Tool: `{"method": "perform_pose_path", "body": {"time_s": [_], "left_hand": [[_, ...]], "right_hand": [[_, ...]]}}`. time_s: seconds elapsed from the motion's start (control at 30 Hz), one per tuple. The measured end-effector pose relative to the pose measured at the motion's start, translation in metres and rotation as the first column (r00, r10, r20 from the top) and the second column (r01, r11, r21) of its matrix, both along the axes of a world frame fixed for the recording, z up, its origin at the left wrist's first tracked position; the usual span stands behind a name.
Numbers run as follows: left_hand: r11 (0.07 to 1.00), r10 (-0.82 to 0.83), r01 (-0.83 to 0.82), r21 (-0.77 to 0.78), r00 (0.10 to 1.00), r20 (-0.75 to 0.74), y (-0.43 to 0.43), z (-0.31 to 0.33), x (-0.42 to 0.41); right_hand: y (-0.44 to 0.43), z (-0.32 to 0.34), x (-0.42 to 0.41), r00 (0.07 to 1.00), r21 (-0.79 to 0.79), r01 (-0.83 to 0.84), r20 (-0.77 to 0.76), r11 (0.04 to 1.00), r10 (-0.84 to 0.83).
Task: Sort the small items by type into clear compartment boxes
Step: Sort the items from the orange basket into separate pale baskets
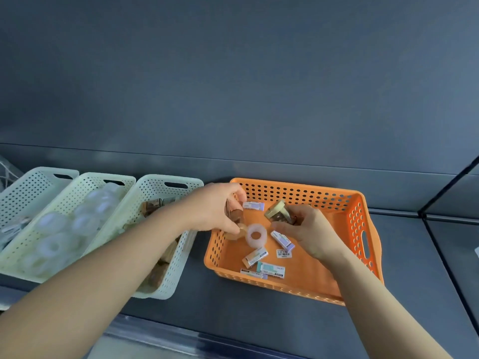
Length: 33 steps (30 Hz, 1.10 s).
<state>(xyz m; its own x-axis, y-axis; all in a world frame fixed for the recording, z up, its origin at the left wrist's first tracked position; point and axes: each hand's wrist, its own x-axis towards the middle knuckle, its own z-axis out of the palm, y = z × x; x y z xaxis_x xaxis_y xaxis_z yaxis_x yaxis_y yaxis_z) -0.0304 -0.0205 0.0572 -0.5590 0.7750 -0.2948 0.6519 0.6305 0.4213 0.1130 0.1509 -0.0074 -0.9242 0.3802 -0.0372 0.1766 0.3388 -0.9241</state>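
**A:** Both hands are in the orange basket (298,186). The left hand (215,208) has its fingers curled tight round a small brown packet (234,213).

**B:** The right hand (308,229) pinches a gold-brown packet (278,212) between thumb and fingertips, and the packet is tilted.

**A:** A white tape roll (256,235) lies flat between the two hands, just beside the left thumb tip.

**B:** There are boxed erasers too. One (253,205) sits just beyond the left fingers, another (282,239) just beside the right thumb, and more lie back towards the right wrist.

**A:** Under the left forearm, a cream basket (181,255) holds more brown packets. The next cream basket (85,182) holds white rolls.
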Motion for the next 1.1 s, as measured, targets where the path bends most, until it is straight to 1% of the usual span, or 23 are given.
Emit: {"method": "perform_pose_path", "body": {"time_s": [0.03,0.1,0.17,0.23,0.3,0.37,0.43,0.47,0.5,0.57,0.63,0.67,0.73,0.83,0.9,0.93,1.0,1.03,1.1], "left_hand": [[0.993,0.074,-0.075,0.090,0.997,0.012,-0.013,0.007,-0.003],[0.948,0.206,-0.202,0.245,0.978,0.008,-0.045,0.013,-0.011],[0.884,0.341,-0.321,0.341,0.940,0.001,-0.085,0.010,-0.022],[0.828,0.468,-0.436,0.352,0.884,-0.006,-0.124,0.001,-0.036],[0.817,0.521,-0.491,0.303,0.853,-0.022,-0.153,-0.014,-0.048],[0.846,0.510,-0.493,0.203,0.859,-0.037,-0.171,-0.033,-0.058],[0.900,0.433,-0.428,0.083,0.900,-0.056,-0.181,-0.049,-0.066],[0.916,0.399,-0.397,0.056,0.916,-0.042,-0.184,-0.053,-0.071],[0.923,0.382,-0.381,0.061,0.924,-0.010,-0.187,-0.054,-0.076],[0.894,0.411,-0.416,0.168,0.909,0.065,-0.190,-0.047,-0.088],[0.831,0.470,-0.475,0.289,0.878,0.093,-0.190,-0.039,-0.098],[0.816,0.488,-0.489,0.309,0.869,0.087,-0.189,-0.037,-0.103],[0.839,0.474,-0.479,0.257,0.876,0.084,-0.182,-0.035,-0.110],[0.909,0.371,-0.392,0.141,0.916,0.152,-0.171,-0.041,-0.120],[0.954,0.284,-0.292,0.063,0.952,0.114,-0.168,-0.047,-0.126],[0.962,0.263,-0.267,0.047,0.961,0.084,-0.168,-0.051,-0.129],[0.969,0.239,-0.239,0.061,0.971,0.004,-0.169,-0.055,-0.131],[0.974,0.220,-0.217,0.068,0.975,-0.042,-0.170,-0.057,-0.130],[0.988,0.153,-0.144,0.061,0.970,-0.189,-0.170,-0.058,-0.128]], "right_hand": [[-0.005,0.005,-0.004,1.000,0.028,-0.023,-0.010,0.999,0.023],[-0.020,0.014,-0.015,0.997,0.080,-0.073,-0.021,0.994,0.075],[-0.039,0.021,-0.031,0.991,0.139,-0.121,-0.030,0.983,0.127],[-0.059,0.022,-0.054,0.986,0.183,-0.151,-0.035,0.971,0.160],[-0.081,0.020,-0.078,0.981,0.221,-0.181,-0.023,0.958,0.191],[-0.104,0.020,-0.098,0.974,0.250,-0.220,-0.005,0.943,0.228],[-0.124,0.022,-0.113,0.963,0.263,-0.266,0.027,0.927,0.269],[-0.132,0.023,-0.119,0.953,0.268,-0.301,0.058,0.915,0.296],[-0.139,0.026,-0.125,0.940,0.271,-0.341,0.093,0.900,0.329],[-0.150,0.027,-0.135,0.912,0.235,-0.407,0.169,0.883,0.375],[-0.156,0.025,-0.146,0.915,0.224,-0.386,0.213,0.895,0.342],[-0.158,0.023,-0.152,0.929,0.253,-0.348,0.223,0.902,0.296],[-0.161,0.016,-0.166,0.947,0.362,-0.284,0.248,0.888,0.202],[-0.166,0.011,-0.181,0.936,0.441,-0.286,0.321,0.851,0.148],[-0.167,0.009,-0.187,0.942,0.489,-0.241,0.326,0.838,0.080],[-0.167,0.006,-0.189,0.947,0.519,-0.220,0.317,0.826,0.053],[-0.168,0.004,-0.191,0.942,0.573,-0.226,0.335,0.788,0.026],[-0.169,0.004,-0.190,0.941,0.589,-0.232,0.338,0.775,0.024],[-0.169,0.007,-0.182,0.954,0.600,-0.214,0.296,0.771,0.034]]}}
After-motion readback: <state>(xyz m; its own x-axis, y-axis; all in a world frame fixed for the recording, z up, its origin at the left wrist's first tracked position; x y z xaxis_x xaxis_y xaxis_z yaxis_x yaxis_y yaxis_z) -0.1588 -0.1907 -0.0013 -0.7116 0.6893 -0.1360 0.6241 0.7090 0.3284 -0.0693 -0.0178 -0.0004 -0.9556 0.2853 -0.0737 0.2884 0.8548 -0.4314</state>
